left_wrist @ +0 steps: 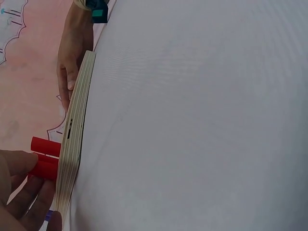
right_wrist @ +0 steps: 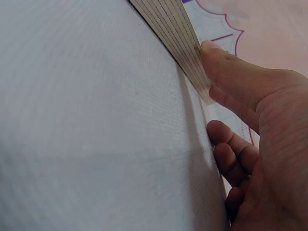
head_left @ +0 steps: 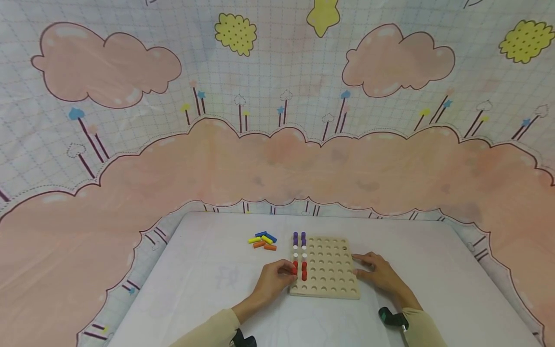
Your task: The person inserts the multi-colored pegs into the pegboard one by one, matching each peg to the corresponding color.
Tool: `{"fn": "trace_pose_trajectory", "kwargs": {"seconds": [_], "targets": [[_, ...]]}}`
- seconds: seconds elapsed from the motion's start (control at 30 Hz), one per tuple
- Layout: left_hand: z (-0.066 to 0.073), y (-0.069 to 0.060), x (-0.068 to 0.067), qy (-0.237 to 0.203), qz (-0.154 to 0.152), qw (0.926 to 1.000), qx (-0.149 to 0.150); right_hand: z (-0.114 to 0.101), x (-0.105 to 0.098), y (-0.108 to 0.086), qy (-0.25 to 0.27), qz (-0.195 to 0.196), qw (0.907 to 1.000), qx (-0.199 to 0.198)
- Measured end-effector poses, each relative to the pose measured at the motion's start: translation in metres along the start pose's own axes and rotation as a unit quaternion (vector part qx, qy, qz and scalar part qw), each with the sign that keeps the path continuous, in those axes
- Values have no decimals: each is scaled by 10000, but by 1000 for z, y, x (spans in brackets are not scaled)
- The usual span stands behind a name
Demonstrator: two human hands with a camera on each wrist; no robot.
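Observation:
A wooden board with rows of round holes lies on the table. Purple pegs, white pegs and red pegs stand in its two leftmost columns. The left hand pinches a red peg at the board's left edge; in the left wrist view the left hand has thumb and fingers around the red peg, beside another red one. Against the board's right edge rest the thumb and a finger of the right hand, seen closer in the right wrist view as the right hand.
Behind and left of the board lie loose blue pegs, yellow pegs and orange pegs. A white cloth covers the table, and a patterned pink sheet hangs behind it.

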State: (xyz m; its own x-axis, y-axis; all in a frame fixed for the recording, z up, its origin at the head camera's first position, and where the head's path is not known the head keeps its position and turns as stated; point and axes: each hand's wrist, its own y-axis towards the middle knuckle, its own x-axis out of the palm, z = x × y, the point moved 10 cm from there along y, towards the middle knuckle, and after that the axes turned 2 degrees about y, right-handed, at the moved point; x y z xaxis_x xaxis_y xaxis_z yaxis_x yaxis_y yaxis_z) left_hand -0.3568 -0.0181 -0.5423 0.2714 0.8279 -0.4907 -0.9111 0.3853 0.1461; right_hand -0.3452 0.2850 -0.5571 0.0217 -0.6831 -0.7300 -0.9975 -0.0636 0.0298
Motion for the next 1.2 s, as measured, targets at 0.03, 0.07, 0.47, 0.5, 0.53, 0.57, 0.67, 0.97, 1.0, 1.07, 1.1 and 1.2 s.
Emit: {"fn": "trace_pose_trajectory", "kwargs": {"seconds": [0.03,0.07,0.47,0.5,0.53,0.57,0.67,0.97,1.0,1.07,1.1,1.2], "targets": [[0,0,0,13,-1,10000,9,-1,0,0,-13,-4,10000,-24],[0,0,0,25,-5,10000,2,-2,-1,1,-26,-3,10000,-49],[3,-1,0,158,-128,9998,-36,1,-1,3,1,-72,10000,56],[4,-1,0,152,-122,9998,-24,1,-1,3,19,-82,9999,56],[5,0,-1,147,-113,9998,-20,1,-1,4,26,-85,9999,64],[5,0,-1,158,-103,9998,-19,1,-1,4,38,-88,9999,76],[5,0,-4,217,-27,9998,5,1,-2,4,41,-100,9999,82],[20,-2,-28,431,346,9983,184,-3,-4,5,19,-132,9999,87],[22,-2,-32,435,393,9980,224,-2,-5,5,15,-130,9999,100],[26,-1,-38,424,471,9977,240,-2,-5,5,9,-135,9998,112],[27,-1,-42,412,510,9975,251,-2,-5,5,-13,-144,9998,103],[29,2,-52,378,645,9968,289,-1,-5,6,5,-141,9998,150]]}}
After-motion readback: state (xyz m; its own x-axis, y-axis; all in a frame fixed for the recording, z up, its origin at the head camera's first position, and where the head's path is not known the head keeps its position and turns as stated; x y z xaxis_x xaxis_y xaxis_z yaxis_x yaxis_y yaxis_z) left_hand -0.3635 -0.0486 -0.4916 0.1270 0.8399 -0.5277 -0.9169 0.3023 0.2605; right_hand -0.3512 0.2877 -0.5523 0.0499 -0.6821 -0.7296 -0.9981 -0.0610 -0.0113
